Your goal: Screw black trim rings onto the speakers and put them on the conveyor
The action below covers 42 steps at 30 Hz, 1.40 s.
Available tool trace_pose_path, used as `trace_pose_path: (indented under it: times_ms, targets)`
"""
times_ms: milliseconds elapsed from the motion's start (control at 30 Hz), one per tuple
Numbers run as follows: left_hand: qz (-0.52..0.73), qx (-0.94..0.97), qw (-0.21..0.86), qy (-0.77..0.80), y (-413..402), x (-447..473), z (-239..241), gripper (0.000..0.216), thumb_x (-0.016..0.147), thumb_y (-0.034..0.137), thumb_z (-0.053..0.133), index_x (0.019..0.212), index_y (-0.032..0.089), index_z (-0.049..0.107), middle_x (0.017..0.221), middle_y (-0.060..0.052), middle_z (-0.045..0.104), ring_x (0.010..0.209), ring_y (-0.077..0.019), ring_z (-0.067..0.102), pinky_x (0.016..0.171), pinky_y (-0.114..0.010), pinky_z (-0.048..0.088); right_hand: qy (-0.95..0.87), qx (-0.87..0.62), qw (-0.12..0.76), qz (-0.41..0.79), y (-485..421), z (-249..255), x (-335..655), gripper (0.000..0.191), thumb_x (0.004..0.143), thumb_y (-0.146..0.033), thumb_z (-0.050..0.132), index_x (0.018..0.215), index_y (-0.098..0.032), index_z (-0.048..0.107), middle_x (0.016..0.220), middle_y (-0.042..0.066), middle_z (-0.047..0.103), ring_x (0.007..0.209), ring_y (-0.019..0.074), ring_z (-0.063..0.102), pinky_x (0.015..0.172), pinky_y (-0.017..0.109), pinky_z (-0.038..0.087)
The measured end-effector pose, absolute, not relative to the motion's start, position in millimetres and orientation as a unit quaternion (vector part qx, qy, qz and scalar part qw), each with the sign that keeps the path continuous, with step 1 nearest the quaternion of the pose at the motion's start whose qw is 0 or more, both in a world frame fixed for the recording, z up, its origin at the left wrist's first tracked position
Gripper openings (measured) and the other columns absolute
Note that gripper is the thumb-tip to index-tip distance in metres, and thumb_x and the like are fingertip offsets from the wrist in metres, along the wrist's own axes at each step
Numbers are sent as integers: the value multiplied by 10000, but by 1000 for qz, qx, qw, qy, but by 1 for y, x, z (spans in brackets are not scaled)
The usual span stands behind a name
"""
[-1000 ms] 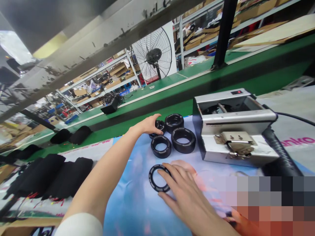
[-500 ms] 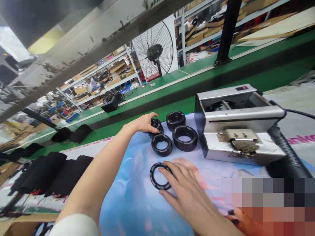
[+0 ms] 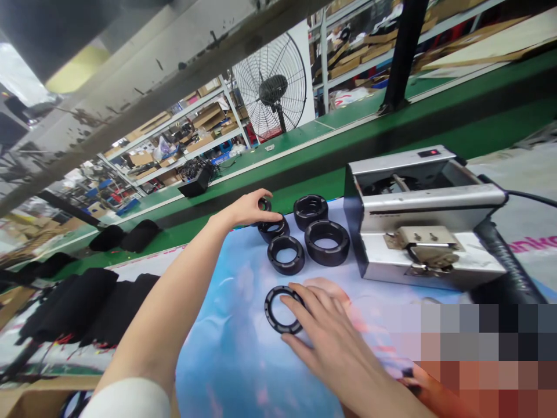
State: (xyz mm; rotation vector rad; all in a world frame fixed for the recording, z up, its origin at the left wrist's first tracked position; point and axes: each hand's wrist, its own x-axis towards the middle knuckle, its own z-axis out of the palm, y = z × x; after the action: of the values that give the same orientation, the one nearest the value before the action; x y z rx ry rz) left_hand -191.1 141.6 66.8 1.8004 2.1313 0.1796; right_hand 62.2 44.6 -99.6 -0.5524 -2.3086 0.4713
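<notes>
My left hand (image 3: 248,210) reaches far forward and pinches a small black ring (image 3: 264,204), held just above a stack of black rings (image 3: 273,229). Three more thick black rings lie beside it: one at the back (image 3: 310,210), a large one (image 3: 326,242) and a smaller one (image 3: 285,254). Nearer to me, a thin flat black ring (image 3: 278,309) lies on the blue mat (image 3: 230,348). My right hand (image 3: 333,342) rests flat on the mat, fingers spread, with fingertips on that flat ring's right edge.
A silver metal machine (image 3: 429,217) with a black cable (image 3: 505,261) stands to the right of the rings. Folded black cloths (image 3: 87,307) lie at the left. A green conveyor (image 3: 348,151) runs behind, with a standing fan (image 3: 273,87) and shelving beyond.
My left hand has lifted the small black ring up off the stack. My right hand stays on the flat ring.
</notes>
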Motion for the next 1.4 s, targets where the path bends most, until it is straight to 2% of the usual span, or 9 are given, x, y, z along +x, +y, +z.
trace_pose_path:
  times_ms: [233,333,500,567,700,967,1133,1233,1400]
  targets:
    - [55,605,168,776,158,-171,45,723,685,705,844,1149,183,656,1209,-148,749,1109,-369,707,950,-432,551,-896,-206,354,172,46,-101,62,714,748,-188,930,1348,-259,550,1388,75,615,1205,328,585,922,510,579]
    - [86,591,174,783,160,-171,38,823,661,676,886,1266,173,642,1366,-177,705,1263,-405,663,1037,-440,520,-898,-204,350,170,46,-101,62,734,745,-192,928,1366,-260,542,1389,72,615,1204,324,593,923,504,585]
    - [220,542,180,791,139,-188,35,643,969,624,647,1415,166,580,1444,-161,648,1313,-322,635,1127,-531,489,-897,-201,356,167,45,-101,65,753,765,-188,888,1416,-237,511,1386,89,624,1203,322,592,930,477,583]
    - [286,508,191,790,126,-196,26,554,1047,584,541,1416,172,583,1418,-151,650,1266,-301,657,1084,-543,531,-895,-193,366,169,47,-92,69,635,852,-231,810,1411,-230,509,1400,87,615,1240,301,567,973,453,571]
    - [390,464,236,760,107,-198,-4,466,1056,496,586,1392,173,609,1409,-138,653,1230,-285,679,1035,-520,584,-867,-177,439,153,63,-53,73,404,1077,-385,547,1428,-187,515,1480,94,573,1309,263,504,1064,410,512]
    - [519,431,279,683,99,-191,-38,431,1028,391,668,1398,178,613,1453,-134,629,1300,-308,645,1099,-565,547,-900,-229,370,-20,113,-35,26,196,1016,-309,639,1134,-167,704,1319,147,682,1217,344,557,1009,530,407]
    - [542,456,318,631,77,-204,-43,505,1032,366,662,1497,210,543,1569,-142,549,1403,-332,581,1170,-603,489,-915,-229,327,-60,116,-52,24,368,979,-309,695,1309,-156,639,1379,203,643,1291,401,527,1084,719,304]
    - [525,481,346,611,70,-210,-48,547,1004,310,707,1512,213,530,1559,-141,561,1399,-336,588,1171,-610,490,-921,-217,313,-79,116,-54,26,357,972,-282,711,1307,-180,642,1419,174,626,1331,385,508,1123,732,275]
    - [502,515,332,610,86,-207,-64,564,982,286,735,1504,207,537,1551,-141,560,1424,-353,559,1193,-642,451,-924,-202,305,-113,122,-59,26,158,1041,-254,593,1071,-165,720,1400,144,640,1351,356,507,1172,734,235]
